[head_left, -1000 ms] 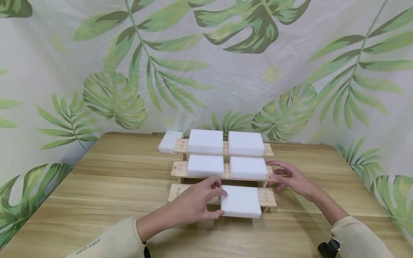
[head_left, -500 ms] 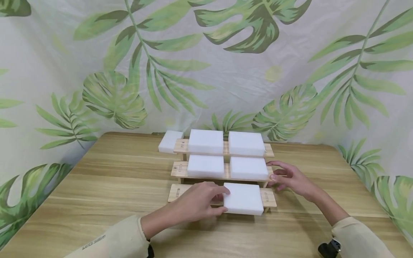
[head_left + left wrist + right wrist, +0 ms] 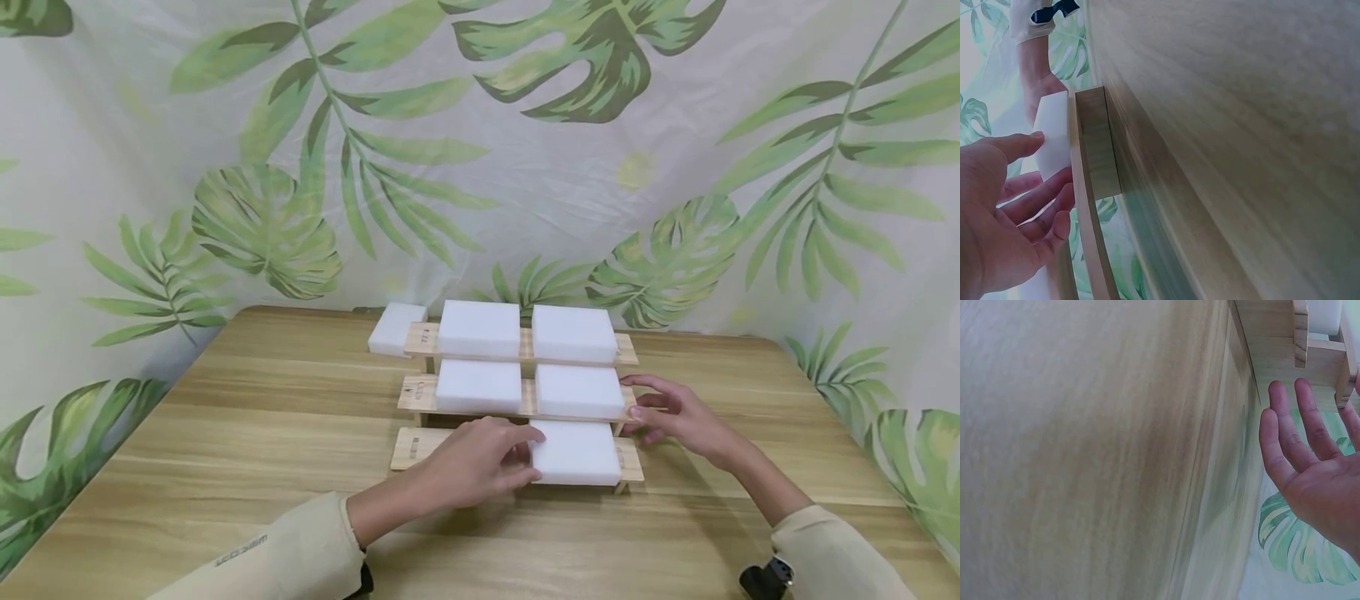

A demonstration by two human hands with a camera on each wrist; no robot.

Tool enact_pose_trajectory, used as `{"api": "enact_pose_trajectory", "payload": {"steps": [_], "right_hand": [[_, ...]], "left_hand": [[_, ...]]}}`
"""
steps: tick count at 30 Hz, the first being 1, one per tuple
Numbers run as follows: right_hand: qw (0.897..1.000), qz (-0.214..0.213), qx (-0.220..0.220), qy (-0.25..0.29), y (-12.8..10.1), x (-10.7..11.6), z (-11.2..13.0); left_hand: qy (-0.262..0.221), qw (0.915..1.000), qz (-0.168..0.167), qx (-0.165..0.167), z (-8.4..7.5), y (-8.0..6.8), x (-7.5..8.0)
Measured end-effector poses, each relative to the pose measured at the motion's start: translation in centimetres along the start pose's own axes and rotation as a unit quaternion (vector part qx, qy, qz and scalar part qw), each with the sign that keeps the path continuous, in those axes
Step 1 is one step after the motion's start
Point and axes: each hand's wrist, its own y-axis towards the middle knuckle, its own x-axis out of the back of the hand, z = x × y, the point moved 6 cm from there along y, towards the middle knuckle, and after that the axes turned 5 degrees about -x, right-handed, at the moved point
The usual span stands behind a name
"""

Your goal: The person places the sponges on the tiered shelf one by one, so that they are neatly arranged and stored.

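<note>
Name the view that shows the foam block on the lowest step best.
The head view: the block shows whole on the lowest step, the left hand touching its left edge. The left wrist view catches only a white sliver edge-on. The right wrist view shows none of it.

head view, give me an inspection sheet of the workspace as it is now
surface: wooden table, light grain, bare round the rack.
job's things: three-step wooden rack; two white foam blocks on the top step, two on the middle step, one front foam block on the right of the bottom step.
clutter: a spare foam block on the table, behind the rack's left end.
grips: left hand touches the front foam block's left edge with relaxed fingers; right hand rests open by the rack's right end.
cables: nothing seen.
surroundings: leaf-print backdrop behind and at both sides.
</note>
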Motion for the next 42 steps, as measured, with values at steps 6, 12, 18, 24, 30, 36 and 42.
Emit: {"api": "enact_pose_trajectory", "payload": {"steps": [6, 12, 18, 24, 30, 36, 42], "right_hand": [[1.000, 0.004, 0.010, 0.001, -0.1, 0.0, 0.3], [1.000, 0.006, 0.011, 0.003, -0.1, 0.0, 0.3], [1.000, 0.007, 0.012, 0.002, -0.1, 0.0, 0.2], [1.000, 0.004, 0.010, 0.003, 0.0, 0.0, 0.2], [1.000, 0.001, 0.006, 0.002, 0.1, 0.1, 0.2], [1.000, 0.001, 0.004, 0.002, 0.0, 0.0, 0.2], [1.000, 0.004, 0.006, 0.004, 0.0, 0.0, 0.2]], "left_hand": [[0.000, 0.9999, -0.014, -0.002, 0.0, 0.6, -0.2], [0.002, 0.9996, -0.026, -0.004, -0.1, 1.0, -0.3], [0.008, 0.9993, -0.033, -0.013, -0.2, 1.0, -0.3], [0.009, 0.9994, -0.028, -0.017, -0.2, 1.1, -0.3], [0.007, 0.9996, -0.021, -0.017, -0.1, 1.2, -0.3], [0.003, 0.9998, -0.018, -0.009, 0.0, 1.1, -0.3], [-0.002, 0.9999, -0.014, -0.007, -0.4, 0.9, 0.2]]}}
